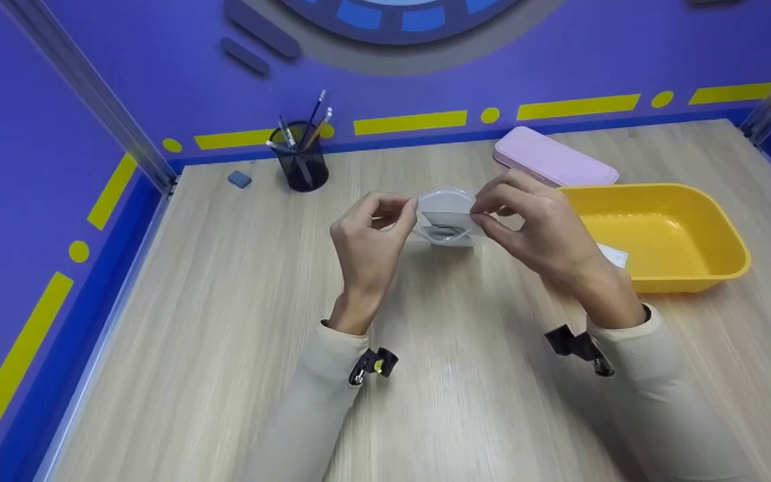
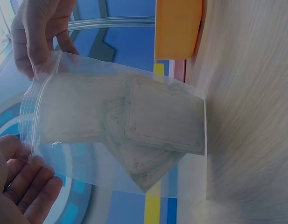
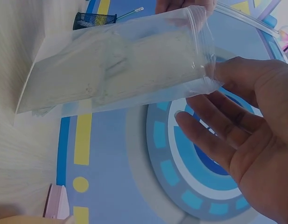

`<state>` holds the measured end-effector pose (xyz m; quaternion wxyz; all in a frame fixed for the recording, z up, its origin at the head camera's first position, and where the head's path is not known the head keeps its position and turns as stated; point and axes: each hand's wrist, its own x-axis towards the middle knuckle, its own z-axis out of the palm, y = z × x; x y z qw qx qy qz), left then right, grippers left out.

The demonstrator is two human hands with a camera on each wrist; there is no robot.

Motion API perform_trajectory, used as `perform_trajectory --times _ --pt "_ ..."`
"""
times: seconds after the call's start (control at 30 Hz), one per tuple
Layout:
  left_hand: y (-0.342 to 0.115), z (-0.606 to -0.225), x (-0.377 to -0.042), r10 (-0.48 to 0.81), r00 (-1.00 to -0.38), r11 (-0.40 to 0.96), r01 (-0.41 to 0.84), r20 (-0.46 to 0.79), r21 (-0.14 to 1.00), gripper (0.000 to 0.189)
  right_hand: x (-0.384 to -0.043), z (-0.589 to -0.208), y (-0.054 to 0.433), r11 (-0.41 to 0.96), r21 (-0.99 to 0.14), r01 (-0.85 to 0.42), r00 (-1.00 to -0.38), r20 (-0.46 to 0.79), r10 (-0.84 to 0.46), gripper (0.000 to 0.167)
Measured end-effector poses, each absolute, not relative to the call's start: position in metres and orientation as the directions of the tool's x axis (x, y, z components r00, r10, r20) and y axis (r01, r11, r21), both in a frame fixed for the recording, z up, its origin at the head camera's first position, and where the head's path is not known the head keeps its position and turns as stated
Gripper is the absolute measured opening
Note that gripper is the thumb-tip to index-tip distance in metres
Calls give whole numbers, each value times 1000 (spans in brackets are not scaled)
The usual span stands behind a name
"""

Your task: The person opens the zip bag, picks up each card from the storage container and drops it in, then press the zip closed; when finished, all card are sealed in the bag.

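A clear zip-lock bag [image 1: 444, 224] hangs upright between my two hands, its mouth spread into a round opening in the head view. Inside are several flat, pale rectangular pieces [image 2: 165, 116], overlapping at different angles; the plastic blurs their details. My left hand [image 1: 373, 234] pinches the mouth's left edge between thumb and finger. At the opposite edge, the thumb and fingertips of my right hand [image 1: 526, 217] grip the plastic. Both wrist views show the bag's bottom end right at the wooden tabletop [image 2: 246, 140].
To the right stands a yellow tray [image 1: 727, 251] with a white item [image 1: 613, 255] at its left side, partly behind my right hand. A pink case [image 1: 553, 157] lies behind it. At the back left are a black mesh pen cup [image 1: 308, 171] and a small blue eraser [image 1: 239, 179].
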<state>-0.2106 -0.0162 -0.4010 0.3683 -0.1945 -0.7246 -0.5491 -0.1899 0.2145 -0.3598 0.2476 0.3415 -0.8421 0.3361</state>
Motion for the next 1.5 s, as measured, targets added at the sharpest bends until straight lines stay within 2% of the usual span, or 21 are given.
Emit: perform_trajectory --times 0.43,0.63,0.87,1.03,1.2,1.5 --pt "-18 -400 -211 -125 -652 326 685 748 651 5 -186 -350 219 548 -400 -735 -649 648 -399 16" --pt "-19 -401 -212 -128 -649 323 687 750 650 5 -185 -345 228 579 -410 -705 -674 642 -365 15" --pt "-19 -400 -212 -129 -649 324 687 750 650 5 -188 -341 243 626 -443 -642 -731 599 -326 15" --pt "-18 -399 -212 -128 -648 315 691 751 650 5 -190 -342 259 683 -476 -554 -795 546 -264 15" --pt "-17 -400 -212 -121 -647 315 694 753 647 5 -193 -345 274 742 -488 -460 -851 480 -213 15" --pt "-18 -399 -211 -125 -646 326 691 753 646 5 -203 -353 294 751 -577 -322 -937 307 -165 15"
